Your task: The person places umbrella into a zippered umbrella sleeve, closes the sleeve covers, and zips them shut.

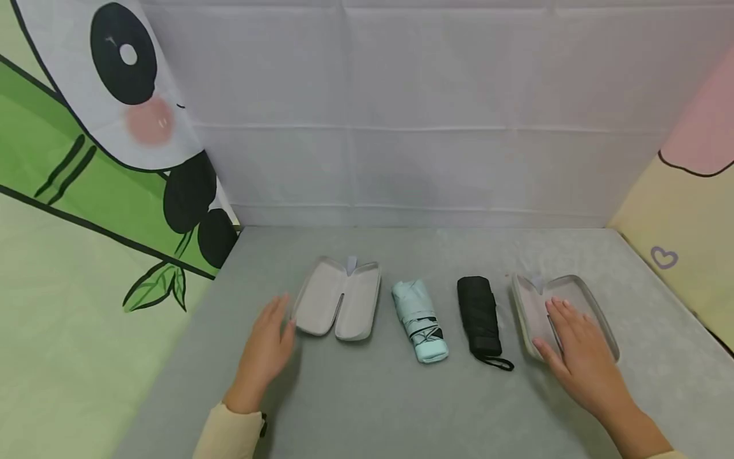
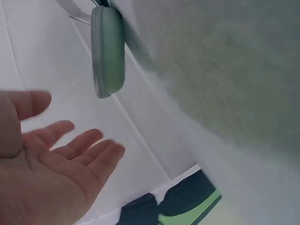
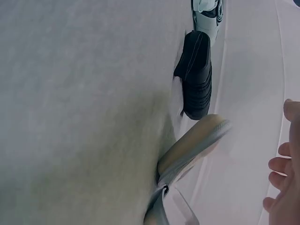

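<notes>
Two zip cases lie unfolded with pale linings up: the left case (image 1: 318, 299), green outside in the left wrist view (image 2: 112, 51), and the right case (image 1: 529, 312), tan outside in the right wrist view (image 3: 190, 143). Between them lie a folded light blue umbrella (image 1: 413, 306) and a folded black umbrella (image 1: 478, 312) with a wrist loop. My left hand (image 1: 265, 350), fingers extended, is just left of the left case and holds nothing. Over the right case, partly covering it, my right hand (image 1: 585, 360) has its fingers spread; the right wrist view shows it apart from the case.
A grey cloth-covered table (image 1: 401, 408) bears everything. Behind it rises a pale fabric backdrop (image 1: 424, 115) with fold lines. Printed cartoon fabric (image 1: 69, 287) stands at the left, and pink and yellow fabric (image 1: 688, 210) at the right.
</notes>
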Demonstrator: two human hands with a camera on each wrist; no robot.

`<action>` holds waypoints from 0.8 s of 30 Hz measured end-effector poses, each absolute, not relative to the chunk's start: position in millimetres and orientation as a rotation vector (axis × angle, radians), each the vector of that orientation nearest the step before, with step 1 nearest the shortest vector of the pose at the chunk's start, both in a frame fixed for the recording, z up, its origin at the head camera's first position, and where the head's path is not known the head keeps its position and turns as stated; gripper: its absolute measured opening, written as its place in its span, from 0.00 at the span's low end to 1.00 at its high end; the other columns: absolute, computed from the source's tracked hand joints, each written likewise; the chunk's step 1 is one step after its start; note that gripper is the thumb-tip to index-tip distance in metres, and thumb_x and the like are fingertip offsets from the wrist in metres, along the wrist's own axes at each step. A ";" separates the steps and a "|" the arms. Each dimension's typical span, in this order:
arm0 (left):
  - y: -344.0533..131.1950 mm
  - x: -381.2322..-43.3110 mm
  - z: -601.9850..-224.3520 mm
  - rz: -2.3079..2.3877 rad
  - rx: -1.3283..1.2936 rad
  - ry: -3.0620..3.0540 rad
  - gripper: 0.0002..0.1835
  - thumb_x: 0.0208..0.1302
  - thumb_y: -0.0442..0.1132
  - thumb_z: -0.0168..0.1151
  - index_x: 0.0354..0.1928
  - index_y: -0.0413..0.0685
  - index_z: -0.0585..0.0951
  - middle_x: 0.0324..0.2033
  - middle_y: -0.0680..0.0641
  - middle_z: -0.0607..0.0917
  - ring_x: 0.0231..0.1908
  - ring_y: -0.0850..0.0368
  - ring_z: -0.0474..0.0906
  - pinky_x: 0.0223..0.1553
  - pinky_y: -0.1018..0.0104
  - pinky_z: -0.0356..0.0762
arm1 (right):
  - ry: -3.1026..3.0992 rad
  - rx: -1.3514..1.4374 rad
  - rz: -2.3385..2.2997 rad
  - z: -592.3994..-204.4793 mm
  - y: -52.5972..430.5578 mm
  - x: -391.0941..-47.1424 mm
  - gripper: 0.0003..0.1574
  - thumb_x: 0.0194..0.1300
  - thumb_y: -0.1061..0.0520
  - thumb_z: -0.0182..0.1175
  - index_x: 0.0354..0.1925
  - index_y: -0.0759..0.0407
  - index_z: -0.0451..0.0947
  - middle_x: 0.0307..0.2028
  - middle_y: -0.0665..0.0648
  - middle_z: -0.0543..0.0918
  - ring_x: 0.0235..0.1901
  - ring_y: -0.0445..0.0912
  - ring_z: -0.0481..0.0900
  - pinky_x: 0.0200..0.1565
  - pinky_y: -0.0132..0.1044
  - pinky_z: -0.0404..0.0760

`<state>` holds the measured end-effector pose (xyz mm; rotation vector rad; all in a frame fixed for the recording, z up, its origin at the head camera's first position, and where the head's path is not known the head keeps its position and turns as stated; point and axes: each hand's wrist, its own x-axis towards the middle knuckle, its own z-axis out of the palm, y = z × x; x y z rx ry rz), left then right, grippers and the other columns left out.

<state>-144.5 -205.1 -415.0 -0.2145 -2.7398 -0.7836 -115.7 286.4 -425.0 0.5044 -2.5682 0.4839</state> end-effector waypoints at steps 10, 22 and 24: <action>-221.0 -183.6 -414.2 -1.466 0.133 -2.854 0.26 0.73 0.38 0.41 0.67 0.31 0.55 0.59 0.28 0.65 0.53 0.36 0.69 0.50 0.47 0.69 | -2.449 0.580 0.619 -418.2 255.6 -118.6 0.34 0.63 0.54 0.60 0.62 0.68 0.64 0.57 0.68 0.69 0.60 0.58 0.62 0.63 0.35 0.49; -222.8 -197.0 -438.5 -1.961 0.194 -2.652 0.31 0.71 0.47 0.47 0.64 0.27 0.59 0.58 0.27 0.65 0.53 0.41 0.70 0.43 0.57 0.76 | -2.711 0.374 1.259 -417.2 154.9 -149.6 0.28 0.62 0.62 0.59 0.59 0.68 0.67 0.48 0.65 0.78 0.42 0.54 0.78 0.40 0.44 0.77; -221.3 -200.2 -437.1 -1.992 0.219 -2.642 0.31 0.72 0.46 0.45 0.65 0.28 0.58 0.60 0.28 0.64 0.55 0.40 0.68 0.46 0.56 0.74 | -2.777 0.286 1.313 -417.9 147.0 -157.5 0.30 0.64 0.57 0.58 0.61 0.68 0.64 0.50 0.66 0.76 0.43 0.55 0.78 0.40 0.46 0.77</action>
